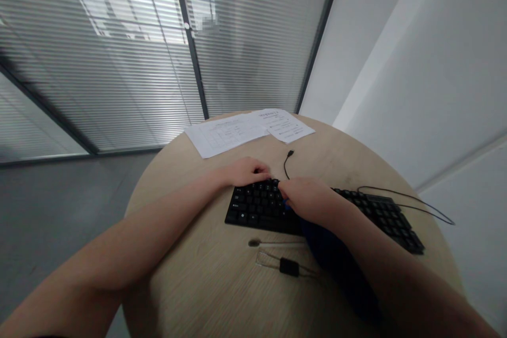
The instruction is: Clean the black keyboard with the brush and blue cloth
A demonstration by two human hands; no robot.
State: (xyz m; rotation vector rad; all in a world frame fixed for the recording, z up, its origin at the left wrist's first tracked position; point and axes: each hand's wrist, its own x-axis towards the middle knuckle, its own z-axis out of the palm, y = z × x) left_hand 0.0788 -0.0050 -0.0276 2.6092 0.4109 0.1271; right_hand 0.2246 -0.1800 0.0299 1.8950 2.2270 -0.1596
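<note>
A black keyboard (257, 206) lies on the round wooden table. My left hand (249, 171) rests at the keyboard's far left edge, its fingers curled inward; whatever they grip is hidden. Over the middle of the keyboard, my right hand (307, 198) is closed on a dark blue cloth (336, 259), which hangs down below the wrist toward the table's near side. The cloth's blue tip shows under the fingers against the keys. Beyond the keyboard lies the cable's plug (290, 153).
Printed sheets (227, 134) lie at the table's (190, 285) far edge. Nearer than the keyboard are a thin brush-like tool (254, 243) and a wire tool with a black block (289, 267). The thin cable (428, 206) loops past the right edge. Blinds and a white wall stand behind.
</note>
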